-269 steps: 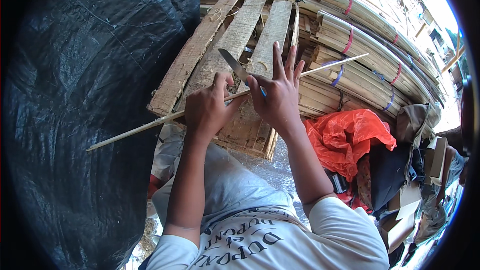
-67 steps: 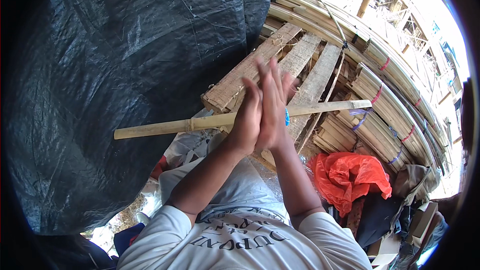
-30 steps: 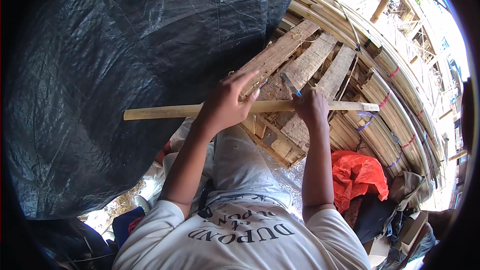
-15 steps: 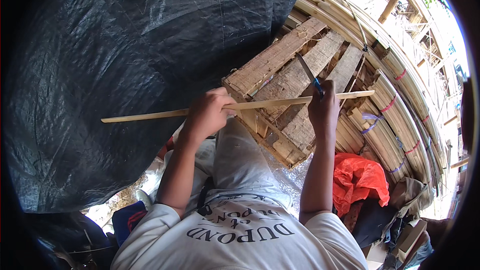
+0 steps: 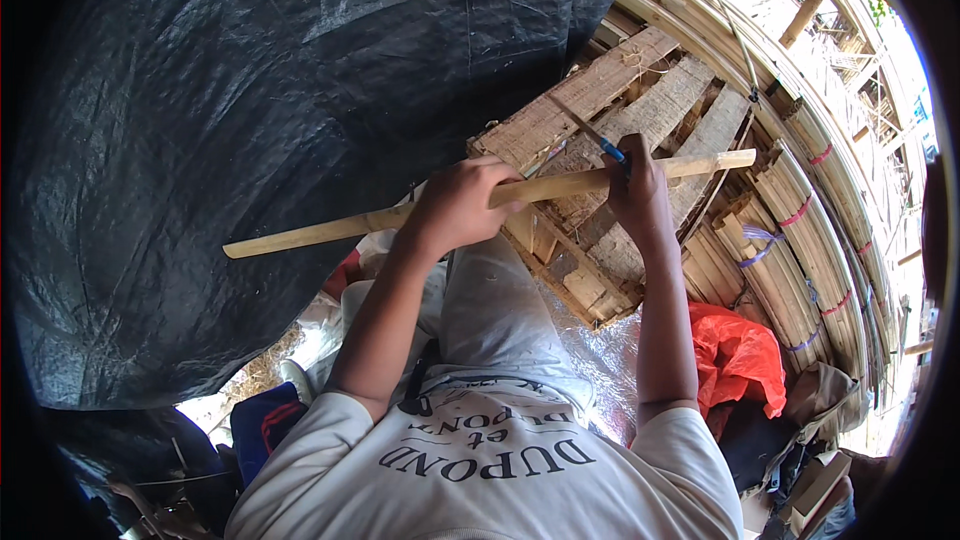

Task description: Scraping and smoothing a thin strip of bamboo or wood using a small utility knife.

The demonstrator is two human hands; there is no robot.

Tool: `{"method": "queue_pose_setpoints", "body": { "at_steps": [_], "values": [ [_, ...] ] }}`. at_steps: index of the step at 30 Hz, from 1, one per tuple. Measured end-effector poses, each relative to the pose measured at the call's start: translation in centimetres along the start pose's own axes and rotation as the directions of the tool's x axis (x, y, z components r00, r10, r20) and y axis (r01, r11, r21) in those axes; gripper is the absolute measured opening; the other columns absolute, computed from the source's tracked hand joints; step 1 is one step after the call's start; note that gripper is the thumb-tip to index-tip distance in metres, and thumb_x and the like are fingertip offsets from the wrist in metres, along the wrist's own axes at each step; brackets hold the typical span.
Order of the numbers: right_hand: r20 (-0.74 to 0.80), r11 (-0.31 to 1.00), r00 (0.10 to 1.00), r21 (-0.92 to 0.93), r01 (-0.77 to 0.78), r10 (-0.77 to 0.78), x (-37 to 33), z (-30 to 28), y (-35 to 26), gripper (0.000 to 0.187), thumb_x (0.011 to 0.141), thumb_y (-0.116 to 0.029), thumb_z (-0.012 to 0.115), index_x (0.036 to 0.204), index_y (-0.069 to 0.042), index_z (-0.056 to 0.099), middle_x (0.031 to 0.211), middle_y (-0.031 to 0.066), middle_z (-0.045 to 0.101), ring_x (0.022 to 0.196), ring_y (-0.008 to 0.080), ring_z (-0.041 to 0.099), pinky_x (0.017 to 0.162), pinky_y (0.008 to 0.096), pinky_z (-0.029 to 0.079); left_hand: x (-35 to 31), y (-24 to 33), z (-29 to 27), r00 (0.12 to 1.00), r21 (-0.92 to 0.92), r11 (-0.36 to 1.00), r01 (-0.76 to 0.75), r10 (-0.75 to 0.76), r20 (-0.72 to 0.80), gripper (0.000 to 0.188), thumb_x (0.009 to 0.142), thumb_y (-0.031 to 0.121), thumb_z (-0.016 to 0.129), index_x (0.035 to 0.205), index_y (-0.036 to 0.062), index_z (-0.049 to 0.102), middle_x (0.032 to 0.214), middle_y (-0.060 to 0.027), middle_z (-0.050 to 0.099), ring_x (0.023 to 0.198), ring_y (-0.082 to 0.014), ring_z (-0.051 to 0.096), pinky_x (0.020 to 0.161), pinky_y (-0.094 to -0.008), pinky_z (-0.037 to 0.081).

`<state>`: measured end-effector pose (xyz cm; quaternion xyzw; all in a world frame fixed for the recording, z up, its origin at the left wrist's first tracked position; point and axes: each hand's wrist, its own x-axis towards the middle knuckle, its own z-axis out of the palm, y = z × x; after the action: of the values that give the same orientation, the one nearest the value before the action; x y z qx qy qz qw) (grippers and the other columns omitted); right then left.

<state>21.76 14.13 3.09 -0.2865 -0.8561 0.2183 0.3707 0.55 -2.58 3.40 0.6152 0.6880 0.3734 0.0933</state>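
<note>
A long, pale bamboo strip [image 5: 570,185] lies across my lap and over a slatted wooden pallet, its broad face turned up. My left hand [image 5: 466,202] is closed round the strip near its middle. Toward the strip's right end, my right hand [image 5: 637,185] grips a knife [image 5: 603,142] by its blue handle, the narrow blade pointing up and to the left above the pallet. The strip passes at the right fingers, which seem to touch it; exactly how they hold it is hidden.
The wooden pallet [image 5: 580,110] stands right in front of me. Bundles of bamboo strips [image 5: 785,230], tied with red and purple cord, curve along the right. Black plastic sheeting [image 5: 250,140] hangs at the left. A red plastic bag [image 5: 735,355] lies beside my right arm.
The strip has rolled from its narrow edge to show its broad face. Both hands have shifted slightly, the left to the right and upward. The knife blade has swung toward the left.
</note>
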Motion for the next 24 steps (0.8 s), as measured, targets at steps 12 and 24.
{"method": "queue_pose_setpoints", "body": {
  "at_steps": [12, 24],
  "values": [
    [-0.182, 0.987, 0.979, -0.114, -0.117, 0.095, 1.3, -0.8, 3.4, 0.020, 0.102, -0.010, 0.065, 0.113, -0.004, 0.050, 0.086, 0.0234, 0.065, 0.076, 0.0442, 0.066, 0.066, 0.0479, 0.050, 8.4, 1.0, 2.9, 0.963, 0.093, 0.984, -0.154, 0.128, 0.236, 0.016, 0.088, 0.020, 0.078, 0.096, 0.0063, 0.077, 0.098, -0.0130, 0.075, 0.099, -0.0332, 0.073, 0.084, -0.0438, 0.057],
    [-0.330, 0.994, 0.941, -0.049, -0.093, 0.072, -0.4, -3.7, 3.3, 0.013, 0.098, -0.004, 0.066, 0.106, -0.002, 0.057, 0.082, 0.0177, 0.071, 0.068, 0.0336, 0.067, 0.063, 0.0393, 0.051, 5.5, 0.8, 4.6, 0.953, 0.072, 0.951, -0.302, 0.302, 0.012, 0.018, 0.089, 0.027, 0.078, 0.095, 0.0102, 0.078, 0.088, -0.0069, 0.073, 0.087, -0.0304, 0.072, 0.075, -0.0422, 0.057]
  ]
}}
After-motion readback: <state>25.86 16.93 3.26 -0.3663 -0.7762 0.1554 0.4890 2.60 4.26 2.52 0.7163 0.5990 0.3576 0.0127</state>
